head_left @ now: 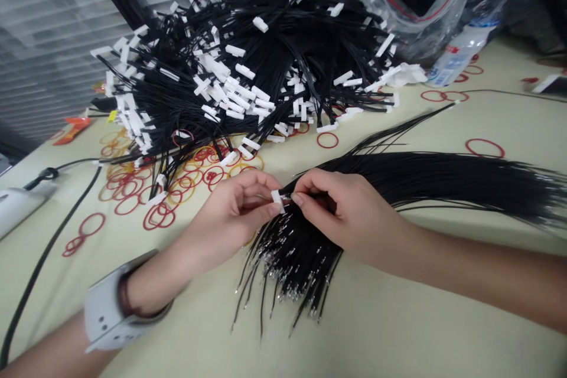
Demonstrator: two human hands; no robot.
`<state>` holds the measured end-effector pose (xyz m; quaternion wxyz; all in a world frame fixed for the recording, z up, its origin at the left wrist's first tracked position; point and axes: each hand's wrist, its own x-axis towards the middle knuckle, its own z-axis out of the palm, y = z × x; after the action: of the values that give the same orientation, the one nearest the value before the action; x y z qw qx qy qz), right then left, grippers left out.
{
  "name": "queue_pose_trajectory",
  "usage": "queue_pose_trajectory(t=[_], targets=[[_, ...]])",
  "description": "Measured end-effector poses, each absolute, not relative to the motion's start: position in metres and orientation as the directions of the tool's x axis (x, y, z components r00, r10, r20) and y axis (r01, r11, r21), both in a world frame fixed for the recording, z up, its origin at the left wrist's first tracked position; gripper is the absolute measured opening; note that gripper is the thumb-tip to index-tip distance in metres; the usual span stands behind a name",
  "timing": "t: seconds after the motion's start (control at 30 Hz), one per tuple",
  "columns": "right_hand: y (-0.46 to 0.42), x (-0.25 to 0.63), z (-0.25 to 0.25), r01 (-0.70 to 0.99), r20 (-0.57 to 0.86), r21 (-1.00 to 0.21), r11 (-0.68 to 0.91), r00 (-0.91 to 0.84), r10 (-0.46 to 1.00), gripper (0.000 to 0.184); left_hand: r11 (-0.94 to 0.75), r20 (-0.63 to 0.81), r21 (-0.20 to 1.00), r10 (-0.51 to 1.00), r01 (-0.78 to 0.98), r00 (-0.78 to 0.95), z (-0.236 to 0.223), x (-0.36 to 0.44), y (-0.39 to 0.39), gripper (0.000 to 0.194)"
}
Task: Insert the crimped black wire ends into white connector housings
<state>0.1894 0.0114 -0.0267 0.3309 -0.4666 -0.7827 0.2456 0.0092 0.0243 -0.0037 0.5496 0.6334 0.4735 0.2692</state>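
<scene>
Between the fingertips of my left hand [241, 207] is a small white plastic connector housing [278, 201], held tilted. My right hand [339, 204] pinches a thin black wire close to the housing's right side. Whether the wire's tip sits inside the housing is too small to tell. Under both hands lies a thick bundle of black wires [305, 248], its loose ends tipped with bare metal terminals that fan toward me. The bundle runs off to the right, where more metal tips [544, 195] show.
A large heap of black wires with white connectors [239, 94] fills the back. Red and yellow rubber bands [166, 212] lie scattered left of centre. A plastic bottle [460, 56] and a clear bag [407, 26] stand at back right. A white power strip [26, 207] lies at left.
</scene>
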Motion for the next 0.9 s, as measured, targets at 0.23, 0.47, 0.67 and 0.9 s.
queue_pose_trajectory(t=[0.23, 0.47, 0.67, 0.9], targets=[[0.0122, 0.1893, -0.0259, 0.567, 0.266, -0.696, 0.44, -0.365, 0.892, 0.012, 0.078, -0.193, 0.957, 0.89, 0.28, 0.413, -0.0044, 0.0105, 0.0265, 0.01], [0.0115, 0.1897, -0.025, 0.606, 0.245, -0.663, 0.44, -0.379, 0.892, 0.013, 0.058, -0.177, 0.956, 0.896, 0.286, 0.408, -0.0033, 0.0102, 0.024, 0.009], [0.0117, 0.1897, -0.0245, 0.62, 0.258, -0.639, 0.456, -0.385, 0.886, 0.014, 0.059, -0.18, 0.953, 0.899, 0.297, 0.399, -0.0032, 0.0103, 0.0239, 0.01], [0.0114, 0.1885, -0.0264, 0.63, 0.276, -0.614, 0.475, -0.393, 0.877, 0.012, 0.093, -0.208, 0.95, 0.901, 0.298, 0.382, -0.0028, 0.0114, 0.0248, 0.012]])
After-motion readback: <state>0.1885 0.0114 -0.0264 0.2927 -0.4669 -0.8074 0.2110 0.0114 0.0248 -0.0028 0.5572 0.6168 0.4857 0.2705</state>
